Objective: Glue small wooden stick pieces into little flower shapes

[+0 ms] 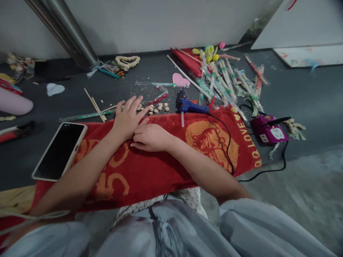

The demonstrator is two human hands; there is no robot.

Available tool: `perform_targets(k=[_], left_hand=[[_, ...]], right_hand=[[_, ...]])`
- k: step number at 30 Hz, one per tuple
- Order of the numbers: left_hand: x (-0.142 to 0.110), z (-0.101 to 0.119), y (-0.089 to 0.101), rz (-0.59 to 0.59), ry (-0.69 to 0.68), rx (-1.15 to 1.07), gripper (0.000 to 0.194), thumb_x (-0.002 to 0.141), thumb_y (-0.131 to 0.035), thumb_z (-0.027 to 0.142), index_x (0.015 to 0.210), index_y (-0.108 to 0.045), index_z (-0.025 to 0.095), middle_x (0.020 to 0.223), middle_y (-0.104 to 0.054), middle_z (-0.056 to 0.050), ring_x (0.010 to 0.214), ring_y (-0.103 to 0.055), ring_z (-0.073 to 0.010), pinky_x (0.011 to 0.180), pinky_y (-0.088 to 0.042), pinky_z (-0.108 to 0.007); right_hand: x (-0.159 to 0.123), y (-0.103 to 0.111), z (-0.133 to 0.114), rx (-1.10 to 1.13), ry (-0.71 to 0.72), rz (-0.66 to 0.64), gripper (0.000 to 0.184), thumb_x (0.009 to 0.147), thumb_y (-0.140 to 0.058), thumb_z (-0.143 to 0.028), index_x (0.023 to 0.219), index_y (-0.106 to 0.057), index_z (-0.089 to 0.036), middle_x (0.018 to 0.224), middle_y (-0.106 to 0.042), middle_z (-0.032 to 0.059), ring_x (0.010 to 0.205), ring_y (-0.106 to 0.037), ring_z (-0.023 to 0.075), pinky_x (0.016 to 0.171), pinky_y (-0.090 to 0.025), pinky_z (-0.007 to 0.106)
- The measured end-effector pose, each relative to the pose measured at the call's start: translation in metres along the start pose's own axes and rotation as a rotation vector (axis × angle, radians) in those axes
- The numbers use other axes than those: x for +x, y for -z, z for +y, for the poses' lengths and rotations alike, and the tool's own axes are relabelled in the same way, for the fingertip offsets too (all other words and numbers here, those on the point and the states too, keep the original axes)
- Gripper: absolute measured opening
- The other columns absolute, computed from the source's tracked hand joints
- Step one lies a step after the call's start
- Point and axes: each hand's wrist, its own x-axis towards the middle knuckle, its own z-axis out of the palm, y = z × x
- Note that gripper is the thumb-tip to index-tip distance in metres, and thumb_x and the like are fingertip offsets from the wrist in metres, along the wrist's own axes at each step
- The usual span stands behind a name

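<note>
My left hand [127, 119] lies palm down at the far edge of a red towel [158, 167], fingers spread and stretched out. Against its thumb side rests my right hand [151, 137], with its fingers curled in; whatever they hold, if anything, is hidden. Just beyond the hands lie small cut pieces of wooden chopstick [160, 107]. A blue hot glue gun [191, 106] is to the right, a clear glue stick [182, 119] jutting from it over the towel. Loose chopsticks [93, 105] and a green-printed wrapper [88, 116] lie beyond my left hand.
A smartphone [60, 151] lies left on the towel's edge. Wrapped chopsticks [227, 80] pile up at the back right, beside a pink paper heart [180, 80]. A purple power socket [269, 129] with a black cord sits right. A metal post [66, 32] stands behind.
</note>
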Motion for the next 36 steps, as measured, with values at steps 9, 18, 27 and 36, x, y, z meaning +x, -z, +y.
perform_targets(k=[9, 18, 27, 36], left_hand=[[-0.0021, -0.0015, -0.0014, 0.025, 0.041, 0.007, 0.046, 0.098, -0.041, 0.044, 0.136, -0.056, 0.023, 0.156, -0.043, -0.015, 0.145, -0.036, -0.0332, 0.117, -0.021, -0.058], [0.0011, -0.0032, 0.0016, -0.041, -0.157, -0.049, 0.035, 0.1, -0.041, 0.041, 0.117, -0.069, 0.029, 0.153, -0.048, -0.006, 0.142, -0.039, -0.0296, 0.117, -0.024, -0.052], [0.0015, -0.004, -0.0039, 0.014, -0.099, -0.034, 0.038, 0.1, -0.04, 0.042, 0.124, -0.066, 0.027, 0.154, -0.047, -0.009, 0.143, -0.039, -0.03, 0.117, -0.024, -0.053], [0.0035, -0.0053, -0.0035, -0.037, -0.057, -0.016, 0.049, 0.1, -0.037, 0.05, 0.142, -0.051, 0.028, 0.16, -0.036, -0.013, 0.147, -0.033, -0.0338, 0.117, -0.021, -0.059]], right_hand=[[0.0002, 0.0004, -0.0009, -0.021, -0.016, -0.029, 0.042, 0.103, -0.041, -0.036, 0.095, -0.073, -0.011, 0.096, -0.073, 0.0117, 0.095, -0.064, 0.0228, 0.079, -0.045, 0.035], [0.0009, 0.0031, -0.0046, -0.026, -0.023, -0.028, 0.041, 0.102, -0.042, -0.035, 0.093, -0.074, -0.012, 0.091, -0.073, 0.0098, 0.086, -0.063, 0.0203, 0.075, -0.041, 0.034], [0.0008, 0.0066, -0.0057, -0.027, -0.047, -0.076, 0.042, 0.103, -0.039, -0.035, 0.099, -0.074, -0.011, 0.099, -0.074, 0.0114, 0.095, -0.065, 0.0238, 0.078, -0.042, 0.036], [0.0018, 0.0059, -0.0049, -0.015, -0.047, -0.088, 0.041, 0.103, -0.04, -0.034, 0.101, -0.073, -0.011, 0.102, -0.074, 0.0115, 0.098, -0.066, 0.0248, 0.081, -0.044, 0.038]])
